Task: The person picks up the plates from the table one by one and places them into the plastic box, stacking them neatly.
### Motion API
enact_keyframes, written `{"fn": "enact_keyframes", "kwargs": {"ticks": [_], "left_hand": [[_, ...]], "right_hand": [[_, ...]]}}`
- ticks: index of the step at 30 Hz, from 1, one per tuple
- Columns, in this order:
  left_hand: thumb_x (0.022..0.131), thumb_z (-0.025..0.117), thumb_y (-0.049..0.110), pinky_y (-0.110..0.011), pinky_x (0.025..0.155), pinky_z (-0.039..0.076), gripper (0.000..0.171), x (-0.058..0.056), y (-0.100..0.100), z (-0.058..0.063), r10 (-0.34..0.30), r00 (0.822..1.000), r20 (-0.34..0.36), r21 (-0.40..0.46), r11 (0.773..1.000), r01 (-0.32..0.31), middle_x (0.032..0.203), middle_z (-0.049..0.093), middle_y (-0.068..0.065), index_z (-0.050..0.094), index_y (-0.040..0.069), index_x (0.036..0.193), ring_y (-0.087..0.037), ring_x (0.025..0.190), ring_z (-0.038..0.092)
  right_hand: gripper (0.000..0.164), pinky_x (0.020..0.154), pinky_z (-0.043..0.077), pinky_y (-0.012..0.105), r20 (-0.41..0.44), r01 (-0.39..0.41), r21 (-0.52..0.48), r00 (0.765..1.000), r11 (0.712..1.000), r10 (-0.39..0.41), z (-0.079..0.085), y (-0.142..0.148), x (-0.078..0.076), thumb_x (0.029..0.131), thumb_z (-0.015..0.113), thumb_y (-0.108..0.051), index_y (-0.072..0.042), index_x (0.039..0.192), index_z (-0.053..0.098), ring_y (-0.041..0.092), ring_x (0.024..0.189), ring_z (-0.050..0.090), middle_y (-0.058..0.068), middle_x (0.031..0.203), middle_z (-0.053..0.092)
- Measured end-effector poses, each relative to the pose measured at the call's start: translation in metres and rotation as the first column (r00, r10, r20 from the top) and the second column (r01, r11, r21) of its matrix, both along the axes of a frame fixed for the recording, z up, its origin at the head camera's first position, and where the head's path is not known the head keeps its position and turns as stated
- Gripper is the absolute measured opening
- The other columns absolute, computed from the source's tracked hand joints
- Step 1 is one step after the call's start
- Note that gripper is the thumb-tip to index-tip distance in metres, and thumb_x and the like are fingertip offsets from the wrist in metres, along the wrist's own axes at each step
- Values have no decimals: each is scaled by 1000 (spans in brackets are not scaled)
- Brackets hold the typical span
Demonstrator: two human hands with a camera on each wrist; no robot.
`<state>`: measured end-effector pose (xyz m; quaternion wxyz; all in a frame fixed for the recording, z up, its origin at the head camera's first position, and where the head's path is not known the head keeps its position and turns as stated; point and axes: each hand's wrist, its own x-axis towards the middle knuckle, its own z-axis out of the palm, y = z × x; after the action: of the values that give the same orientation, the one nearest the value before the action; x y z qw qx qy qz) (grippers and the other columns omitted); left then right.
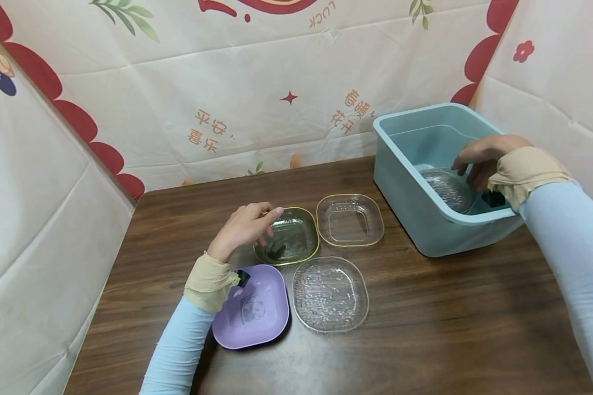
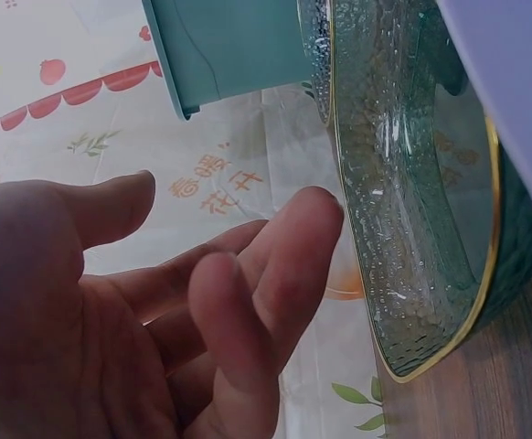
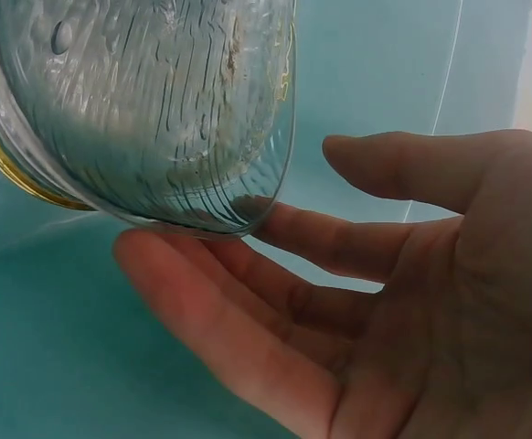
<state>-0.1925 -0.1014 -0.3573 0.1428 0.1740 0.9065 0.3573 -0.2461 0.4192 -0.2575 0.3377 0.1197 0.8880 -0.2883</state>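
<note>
My right hand [image 1: 491, 156] reaches down inside the blue plastic tub [image 1: 400, 181]. Its fingers lie along the rim of a clear ribbed dish [image 3: 170, 110], while the thumb stands apart from it. A gold rim [image 3: 28, 187] shows just behind that dish. Over the green gold-rimmed dish [image 1: 291, 236] hovers my left hand [image 1: 244, 227], fingers loosely bent, holding nothing. Below the left wrist sits a purple square dish [image 1: 269, 323] with a panda print. Beside it on the table are a clear textured dish [image 1: 331, 296] and a clear gold-rimmed dish [image 1: 351, 219].
The four dishes sit close together on the dark wooden table [image 1: 425, 329]. At the back hangs a white printed cloth [image 1: 257, 82], with more cloth along both sides. The tub stands at the back right, its walls rising around my right hand.
</note>
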Motion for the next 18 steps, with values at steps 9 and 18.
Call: {"fn": "enact_keyframes", "kwargs": {"ticks": [9,18], "left_hand": [[108,48,49,-45,58,62,48,0,2,-1,1,1000,-3,0,1000,-1,87,77,-15,67,10,128,-28,61,73],[108,50,46,-34,52,59,46,1,4,-3,-4,1000,-6,-5,1000,4,87,77,-15,67,9,128,-27,60,73]], "right_hand": [[55,78,63,47,-46,179,-60,982,982,-181,16,-12,33,92,73,-41,0,123,55,29,84,72,8,86,72],[68,85,65,49,44,-106,37,994,994,104,-1,4,-1,103,55,-35,19,140,36,32,93,74,30,108,68]]}}
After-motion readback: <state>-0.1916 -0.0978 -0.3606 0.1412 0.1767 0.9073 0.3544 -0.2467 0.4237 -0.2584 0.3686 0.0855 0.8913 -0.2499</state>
